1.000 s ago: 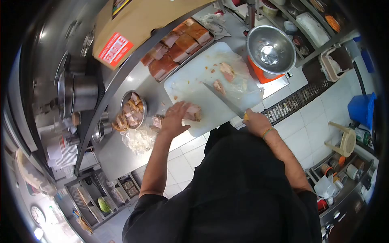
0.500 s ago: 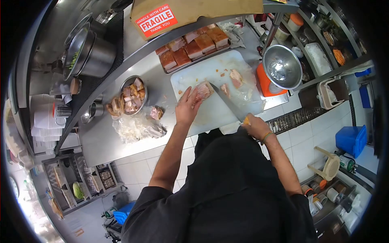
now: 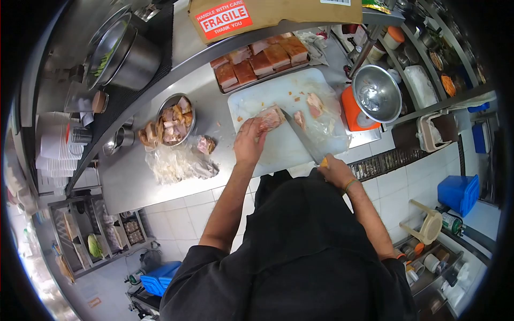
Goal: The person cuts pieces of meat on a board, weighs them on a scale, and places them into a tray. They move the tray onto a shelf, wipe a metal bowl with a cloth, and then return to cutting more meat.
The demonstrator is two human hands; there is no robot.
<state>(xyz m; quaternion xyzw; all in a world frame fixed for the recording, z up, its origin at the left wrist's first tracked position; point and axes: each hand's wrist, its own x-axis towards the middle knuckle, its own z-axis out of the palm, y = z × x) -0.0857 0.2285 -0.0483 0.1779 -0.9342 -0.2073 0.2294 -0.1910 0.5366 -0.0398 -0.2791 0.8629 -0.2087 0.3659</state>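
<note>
My left hand (image 3: 250,142) presses a pinkish slab of meat (image 3: 271,117) onto the white cutting board (image 3: 278,93). My right hand (image 3: 335,169) grips the yellow handle of a long knife (image 3: 301,136), its blade lying across the board with the tip right beside the slab. Two smaller meat pieces (image 3: 314,103) rest on clear plastic wrap at the board's right side.
A steel bowl of cut meat (image 3: 175,124) and crumpled plastic (image 3: 179,163) lie left of the board. A tray of browned meat blocks (image 3: 259,60) sits behind it. An empty steel bowl (image 3: 376,93) stands on an orange scale. A "FRAGILE" cardboard box (image 3: 251,13) sits on the upper shelf.
My left hand carried the meat slab from the board's near-left edge to its middle and now holds it down. The knife tip has come up against the slab.
</note>
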